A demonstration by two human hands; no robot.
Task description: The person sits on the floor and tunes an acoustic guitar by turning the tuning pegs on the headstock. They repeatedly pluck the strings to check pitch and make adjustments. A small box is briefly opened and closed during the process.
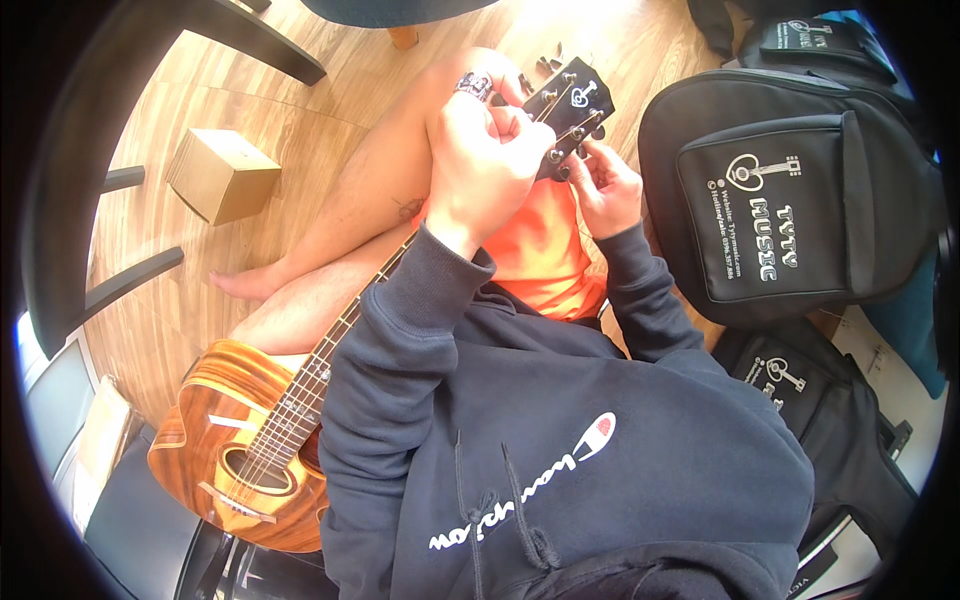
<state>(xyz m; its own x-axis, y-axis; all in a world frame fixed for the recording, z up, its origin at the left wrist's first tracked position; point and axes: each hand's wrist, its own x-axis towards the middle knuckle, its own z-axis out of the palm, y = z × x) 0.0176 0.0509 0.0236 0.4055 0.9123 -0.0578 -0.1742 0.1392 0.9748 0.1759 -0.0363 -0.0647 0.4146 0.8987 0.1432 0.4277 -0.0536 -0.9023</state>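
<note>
An acoustic guitar (210, 400) with a glossy striped wood body lies slantwise at my left, its neck passing under my left forearm. Its black headstock (590, 95) points up and right, above my lap. My left hand (485, 150), wearing a large silver ring, is closed in a pinch over the strings at the headstock's lower end; a thin string seems to run from its fingertips. At the headstock's right edge, my right hand (607, 190) has thumb and fingers closed on a tuning peg (563, 173). The fingertips partly cover the peg.
A small cardboard box (225, 175) sits on the wooden floor at left, near dark chair legs (130, 280). Black padded bags (790, 200) stand close at my right. A dark blue seat (375, 8) with a wooden leg is at the top edge.
</note>
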